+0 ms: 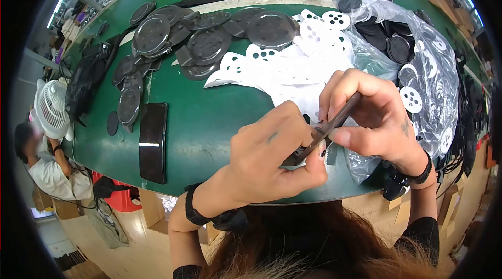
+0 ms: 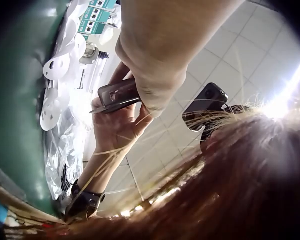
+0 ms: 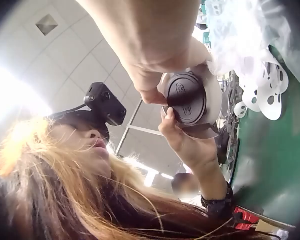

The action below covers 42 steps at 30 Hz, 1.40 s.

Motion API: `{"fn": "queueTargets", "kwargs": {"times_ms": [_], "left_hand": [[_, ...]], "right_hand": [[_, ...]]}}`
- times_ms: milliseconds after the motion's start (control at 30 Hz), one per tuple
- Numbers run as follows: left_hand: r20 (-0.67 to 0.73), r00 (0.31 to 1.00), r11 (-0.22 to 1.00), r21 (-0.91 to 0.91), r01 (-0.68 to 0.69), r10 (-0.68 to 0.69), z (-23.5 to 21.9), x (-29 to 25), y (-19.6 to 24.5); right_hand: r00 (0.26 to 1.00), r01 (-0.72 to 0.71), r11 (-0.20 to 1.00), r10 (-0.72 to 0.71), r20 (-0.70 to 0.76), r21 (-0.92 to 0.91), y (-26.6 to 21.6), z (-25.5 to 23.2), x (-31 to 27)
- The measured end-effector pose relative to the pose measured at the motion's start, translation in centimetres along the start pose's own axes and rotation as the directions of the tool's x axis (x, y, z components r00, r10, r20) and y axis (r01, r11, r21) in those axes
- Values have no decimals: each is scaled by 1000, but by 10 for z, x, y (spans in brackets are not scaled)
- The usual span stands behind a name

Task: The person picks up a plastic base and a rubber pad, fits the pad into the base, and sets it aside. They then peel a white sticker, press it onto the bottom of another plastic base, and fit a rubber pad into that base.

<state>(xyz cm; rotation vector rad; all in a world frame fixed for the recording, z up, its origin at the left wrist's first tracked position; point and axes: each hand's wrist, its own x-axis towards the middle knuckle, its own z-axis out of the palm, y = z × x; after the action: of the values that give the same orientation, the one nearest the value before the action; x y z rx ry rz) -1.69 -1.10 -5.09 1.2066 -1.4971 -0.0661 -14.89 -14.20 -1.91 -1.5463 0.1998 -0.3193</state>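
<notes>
Both hands hold a dark, flat round plastic part (image 1: 342, 116), seen nearly edge-on in the head view. My left hand (image 1: 269, 148) pinches its lower end between thumb and fingers. From the other side my right hand (image 1: 379, 114) grips the upper end, thumb on the near face. In the right wrist view a black oval pad (image 3: 190, 95) with raised markings sits on the part's face, with thumb and fingertips of the two hands at its edge. Shiny see-through material (image 3: 212, 90) surrounds the pad. The left wrist view shows the part's glossy dark edge (image 2: 117, 95) between the hands.
White sheets with punched holes (image 1: 314, 64) lie behind the hands. A clear plastic bag (image 1: 434, 64) with dark parts is at right. Dark round parts (image 1: 209, 46) are piled at the back left, near a black slab (image 1: 153, 148) and small oval pad (image 1: 112, 123).
</notes>
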Motion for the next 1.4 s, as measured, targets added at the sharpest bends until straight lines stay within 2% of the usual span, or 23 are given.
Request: {"fn": "queueTargets", "kwargs": {"times_ms": [100,133,200,267,367,433,500,567,700,800,867,900,967,1000,1033,1100,1133,1167,1200,1233,1300,1367,1400], "left_hand": [[-34,997,997,38,-64,66,4,-1,-2],[-33,997,997,37,-64,65,4,-2,0],[24,996,990,110,-85,83,2,-2,4],[-4,993,988,104,-116,117,5,-4,0],[-36,988,984,101,-148,152,6,-4,-2],[-38,988,984,104,-148,153,3,-3,0],[29,998,995,81,-65,63,-3,0,6],[7,999,998,36,-51,51,-4,2,7],[-14,999,996,-85,-32,31,-4,4,4],[8,999,998,-57,-36,37,-4,1,1],[23,998,998,-8,-62,63,-5,0,3],[38,995,995,42,-88,87,-5,0,4],[-8,995,993,60,-103,103,0,-2,4],[-55,991,990,78,-117,121,1,-3,4],[-55,991,990,78,-116,120,0,-1,3],[-5,954,941,165,-294,299,-6,4,2],[-6,954,941,165,-294,299,-11,5,5],[55,968,961,122,-248,243,-17,4,11],[118,975,977,81,-198,188,-21,4,14],[117,976,977,82,-196,186,-24,4,15],[137,962,968,44,-246,238,-26,2,15],[122,958,962,43,-268,261,-25,0,15],[107,951,954,44,-295,289,-25,-1,15]], "right_hand": [[1000,9,1000,-9,-5,23,1,2,-1],[999,39,999,-39,-6,-27,0,2,-1],[998,68,995,-68,-7,-77,0,1,-2],[976,216,950,-202,84,-227,0,0,-3],[953,302,905,-283,107,-300,1,0,-4],[955,296,912,-283,87,-285,2,1,-4],[957,291,918,-283,67,-269,2,3,-3],[969,245,956,-243,36,-159,1,3,0],[971,240,954,-238,33,-182,-3,2,-1],[973,229,945,-225,43,-234,-4,1,-2],[920,392,849,-373,122,-355,-1,2,-4],[919,392,849,-374,122,-355,1,3,-5],[835,526,700,-532,139,-483,4,7,-9],[827,527,642,-538,163,-557,1,6,-11],[827,528,642,-538,163,-556,1,2,-10],[749,639,544,-602,278,-545,0,-8,-8],[751,645,565,-592,293,-515,-2,-10,-10],[751,646,564,-591,295,-514,-5,-8,-11],[741,649,525,-600,302,-550,-8,-6,-13],[732,650,484,-607,310,-586,-9,-4,-16],[736,627,492,-627,254,-604,-4,2,-19],[655,708,424,-693,301,-565,-1,1,-18],[658,706,428,-690,300,-564,0,2,-19]]}}
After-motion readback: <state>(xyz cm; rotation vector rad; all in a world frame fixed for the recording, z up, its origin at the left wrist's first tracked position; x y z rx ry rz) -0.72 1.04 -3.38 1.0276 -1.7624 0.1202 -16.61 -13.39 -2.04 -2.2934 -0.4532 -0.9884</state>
